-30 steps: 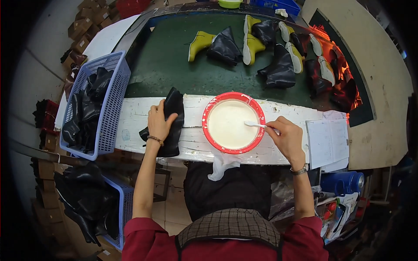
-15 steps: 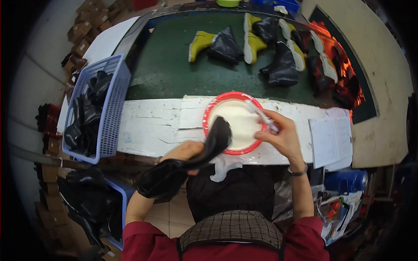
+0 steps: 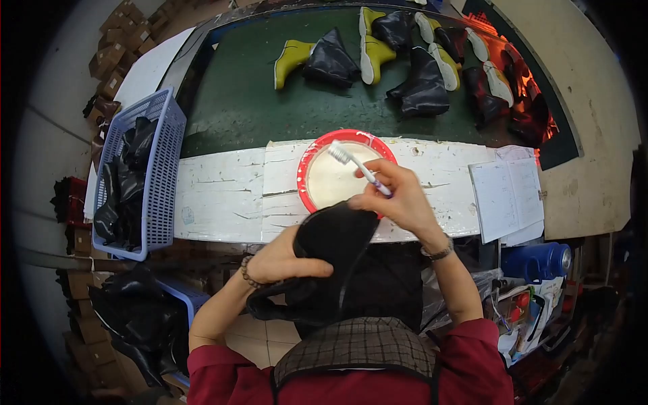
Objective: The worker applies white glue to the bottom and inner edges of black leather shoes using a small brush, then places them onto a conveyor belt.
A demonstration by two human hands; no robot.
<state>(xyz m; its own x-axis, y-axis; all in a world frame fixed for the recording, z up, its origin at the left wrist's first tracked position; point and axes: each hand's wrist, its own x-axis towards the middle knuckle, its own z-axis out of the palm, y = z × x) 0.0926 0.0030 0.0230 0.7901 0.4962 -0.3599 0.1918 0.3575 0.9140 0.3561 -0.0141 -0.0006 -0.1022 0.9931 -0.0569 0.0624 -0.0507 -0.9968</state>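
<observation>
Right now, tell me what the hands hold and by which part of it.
The left hand grips a black boot upper along its left side. The right hand holds a white-and-purple toothbrush by its handle.

Left forearm [image 3: 217,309] and right forearm [image 3: 456,289] angled inward from the near side, left hand [image 3: 278,259] gripping, thumb [image 3: 313,268] extended right, right hand [image 3: 399,200] farther, closed in a pinch

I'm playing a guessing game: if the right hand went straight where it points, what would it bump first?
The right hand points forward-left, so the red bowl of white liquid seems first, unless its thumb catches the black boot. Depth is unclear; it might pass above the bowl.
</observation>
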